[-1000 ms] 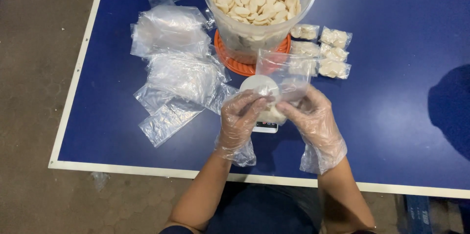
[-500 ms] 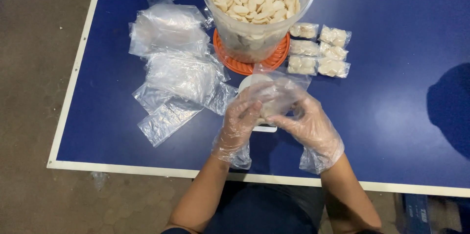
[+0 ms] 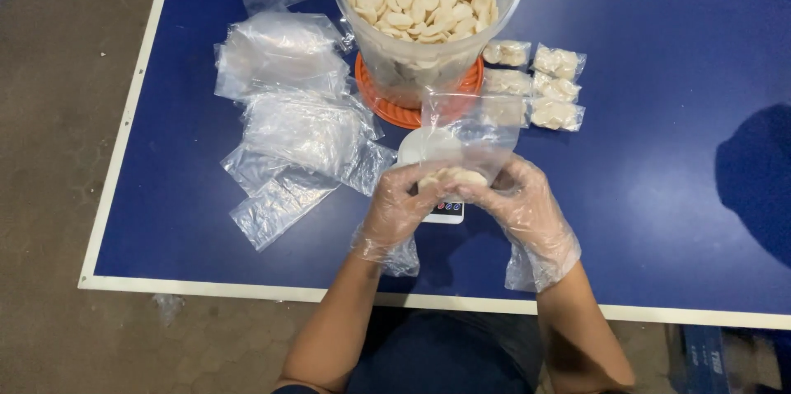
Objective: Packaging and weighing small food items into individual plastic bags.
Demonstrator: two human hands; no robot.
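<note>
Nearest the camera, the person's two forearms reach forward over the white-edged front border of the blue bench (image 3: 659, 221). Both hands wear loose clear plastic gloves. The left hand (image 3: 395, 213) and the right hand (image 3: 523, 204) meet just above a small white scale (image 3: 432, 155), and each grip is pinched on the lower part of a small clear bag (image 3: 470, 134) that holds a few pale flat chips at its bottom; the bag's open top stands up between the hands and the tub behind.

To the left of the hands lies a loose heap of empty clear bags (image 3: 288, 114), spread across the blue surface toward the bench's left edge. Beyond the scale stands a big clear tub (image 3: 428, 39), heaped with the same pale chips and resting on an orange lid (image 3: 387, 105). Just to the right of the tub, six small filled packets (image 3: 535, 85) lie in two neat columns, touching one another.

White lines run across the far part of the bench. A dark shadow falls on its right side. Off the left and front edges shows a dull grey-brown concrete floor (image 3: 66, 155).
</note>
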